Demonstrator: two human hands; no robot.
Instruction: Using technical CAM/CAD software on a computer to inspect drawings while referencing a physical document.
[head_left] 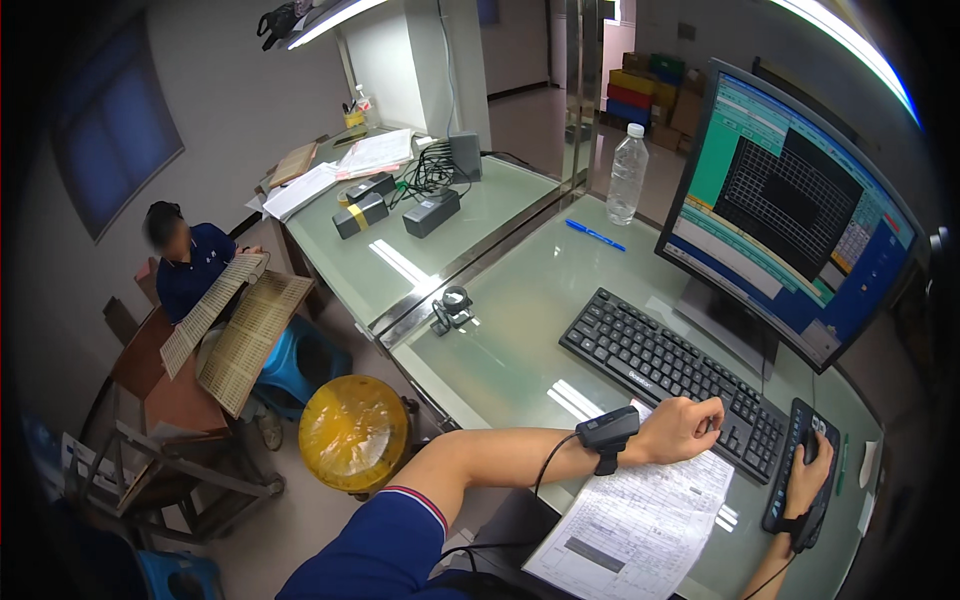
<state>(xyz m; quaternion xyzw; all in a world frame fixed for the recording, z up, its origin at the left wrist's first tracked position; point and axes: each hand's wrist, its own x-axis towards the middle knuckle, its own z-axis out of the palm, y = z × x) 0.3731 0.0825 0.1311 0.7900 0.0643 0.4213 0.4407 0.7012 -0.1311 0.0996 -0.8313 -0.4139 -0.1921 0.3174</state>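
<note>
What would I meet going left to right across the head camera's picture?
Co-worker → yellow stool → small black gadget → blue pen → left hand → right hand → green pen.

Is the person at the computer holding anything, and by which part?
The right hand grips a dark mouse by its body, partly covered. The left hand is curled near the keyboard; nothing shows in it.

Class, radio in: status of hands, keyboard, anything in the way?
Left hand curled at keyboard. Right hand on mouse. Possible obstruction: paper sheets before keyboard.
</note>
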